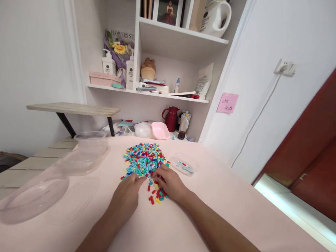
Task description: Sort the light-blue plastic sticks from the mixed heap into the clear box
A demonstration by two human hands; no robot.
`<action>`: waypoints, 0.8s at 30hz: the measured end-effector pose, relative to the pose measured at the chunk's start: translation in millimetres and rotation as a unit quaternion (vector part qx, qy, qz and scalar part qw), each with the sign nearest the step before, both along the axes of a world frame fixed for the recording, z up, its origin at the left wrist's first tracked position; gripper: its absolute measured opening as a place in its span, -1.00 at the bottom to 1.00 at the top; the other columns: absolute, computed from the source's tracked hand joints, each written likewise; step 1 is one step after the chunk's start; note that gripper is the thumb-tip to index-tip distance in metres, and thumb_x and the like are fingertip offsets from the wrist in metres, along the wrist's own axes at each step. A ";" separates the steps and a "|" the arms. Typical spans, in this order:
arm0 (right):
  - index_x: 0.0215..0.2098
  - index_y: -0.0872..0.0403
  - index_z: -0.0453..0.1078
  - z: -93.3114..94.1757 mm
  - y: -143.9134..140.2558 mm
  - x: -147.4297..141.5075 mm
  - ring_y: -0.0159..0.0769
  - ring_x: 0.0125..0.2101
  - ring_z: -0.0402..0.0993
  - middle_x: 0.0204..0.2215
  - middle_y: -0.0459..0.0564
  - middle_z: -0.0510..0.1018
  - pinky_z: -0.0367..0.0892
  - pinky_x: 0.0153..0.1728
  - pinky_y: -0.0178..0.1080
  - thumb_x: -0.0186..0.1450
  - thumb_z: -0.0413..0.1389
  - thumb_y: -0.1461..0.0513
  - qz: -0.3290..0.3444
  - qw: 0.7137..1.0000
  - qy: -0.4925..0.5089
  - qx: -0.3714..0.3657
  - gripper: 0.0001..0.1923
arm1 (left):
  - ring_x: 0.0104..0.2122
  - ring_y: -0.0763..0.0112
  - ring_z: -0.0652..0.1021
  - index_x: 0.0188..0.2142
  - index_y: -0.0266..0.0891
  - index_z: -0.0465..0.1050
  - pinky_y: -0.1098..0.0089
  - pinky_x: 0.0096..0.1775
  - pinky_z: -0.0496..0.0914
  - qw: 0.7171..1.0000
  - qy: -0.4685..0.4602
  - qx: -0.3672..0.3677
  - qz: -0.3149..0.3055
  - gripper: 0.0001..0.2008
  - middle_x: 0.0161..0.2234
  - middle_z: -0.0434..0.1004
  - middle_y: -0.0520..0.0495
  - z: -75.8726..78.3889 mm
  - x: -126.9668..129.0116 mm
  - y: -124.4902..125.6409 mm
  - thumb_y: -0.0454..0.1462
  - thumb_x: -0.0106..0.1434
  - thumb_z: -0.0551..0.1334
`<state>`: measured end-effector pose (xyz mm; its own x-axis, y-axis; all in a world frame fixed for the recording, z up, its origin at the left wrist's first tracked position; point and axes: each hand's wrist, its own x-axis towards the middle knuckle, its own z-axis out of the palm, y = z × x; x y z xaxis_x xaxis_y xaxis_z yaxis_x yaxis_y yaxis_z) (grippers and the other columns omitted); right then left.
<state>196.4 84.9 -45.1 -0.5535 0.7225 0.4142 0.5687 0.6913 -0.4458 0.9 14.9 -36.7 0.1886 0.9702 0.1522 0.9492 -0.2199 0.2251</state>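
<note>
A pale pink table (pixel 220 213) stood before white shelves (pixel 181 36). On it lay a heap of small coloured blocks (pixel 144 158). At the heap's near edge the left hand (pixel 128 189) was loosely curled and the right hand (pixel 169 180) narrowly bent; whether either gripped a block could not be told. A clear tray (pixel 174 161) to the right held several blocks.

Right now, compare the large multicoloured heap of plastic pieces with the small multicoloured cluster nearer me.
The large heap spreads wide; the small cluster holds far fewer pieces. The large heap shows much light blue; the small cluster looks mostly red, yellow and green. Both lie loose on the pale pink tabletop.
</note>
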 end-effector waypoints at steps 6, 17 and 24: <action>-0.41 0.04 0.41 9.4 -5.4 -0.8 -0.35 -0.29 0.39 -0.39 -0.10 0.50 0.23 -0.19 -0.33 0.27 0.06 0.37 0.047 0.999 -0.019 -0.009 -0.84 | -0.21 0.41 0.45 -0.02 0.04 0.47 0.42 -0.19 0.26 1.000 -0.010 0.000 -0.012 -0.47 -0.16 0.38 -0.05 1.0 -0.3 -0.7 -0.49 0.19 -0.04; -0.08 -0.18 0.51 -1.3 3.7 0.6 -0.36 -0.30 0.43 -0.28 -0.09 0.50 0.27 -0.29 -0.36 0.28 0.03 0.37 0.037 0.997 -0.056 0.043 -0.61 | -0.22 0.43 0.44 -0.08 0.06 0.52 0.44 -0.21 0.24 0.999 -0.035 0.003 -0.008 -0.48 -0.19 0.38 -0.03 -1.7 -1.2 0.3 -0.49 0.20 -0.04; -0.23 -0.14 0.53 5.2 6.0 0.4 -0.35 -0.30 0.46 -0.28 -0.12 0.56 0.23 -0.32 -0.36 0.25 0.10 0.31 -0.013 0.995 -0.091 0.037 -0.76 | -0.21 0.41 0.45 -0.05 0.05 0.50 0.43 -0.21 0.25 0.999 -0.038 -0.001 -0.004 -0.48 -0.18 0.39 -0.05 1.7 -0.5 -0.8 -0.48 0.21 -0.04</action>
<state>196.8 90.9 -39.9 -0.6050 0.7090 0.3624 0.6539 0.7021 -0.2820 0.3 14.1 -35.0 0.1846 0.9689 0.1648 0.9274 -0.2272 0.2972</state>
